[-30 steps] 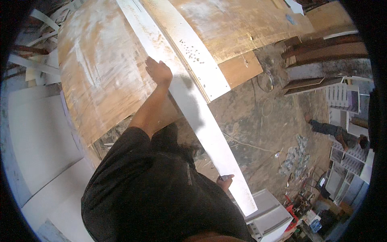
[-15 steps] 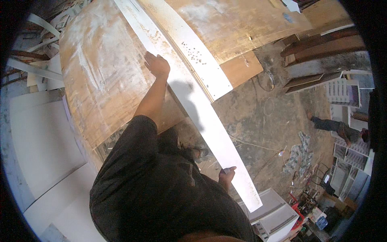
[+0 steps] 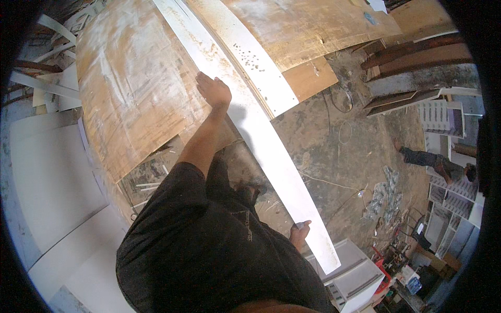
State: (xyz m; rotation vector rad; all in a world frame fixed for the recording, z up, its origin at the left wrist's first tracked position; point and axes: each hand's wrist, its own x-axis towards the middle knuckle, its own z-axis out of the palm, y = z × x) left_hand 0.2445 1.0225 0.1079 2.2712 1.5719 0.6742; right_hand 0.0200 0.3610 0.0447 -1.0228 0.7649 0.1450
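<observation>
A long white board (image 3: pixel 279 177) runs slantwise from the far edge of the work table toward me, its near end jutting past the table over the floor. My left hand (image 3: pixel 215 91) lies with its fingers stretched out along the board's left edge, about midway. Close to the near end, my right hand (image 3: pixel 299 233) grips the same edge, thumb on top; the fingers beneath are hidden. A second white strip (image 3: pixel 279 93) lies just right of the board, with small dark bits scattered on it. Brownish dust coats the far part of the board.
The work table (image 3: pixel 130 94) has a worn wooden top smeared with white. White panels (image 3: pixel 55 172) stand at left. Cords and a crumpled plastic heap (image 3: pixel 385 195) lie on the floor. A white cabinet (image 3: pixel 355 276) stands near right. Another person (image 3: pixel 436 163) is at far right.
My left hand has slid along the board toward me and to the right, its fingers now flatter. My right hand and the near part of the board have shifted slightly right.
</observation>
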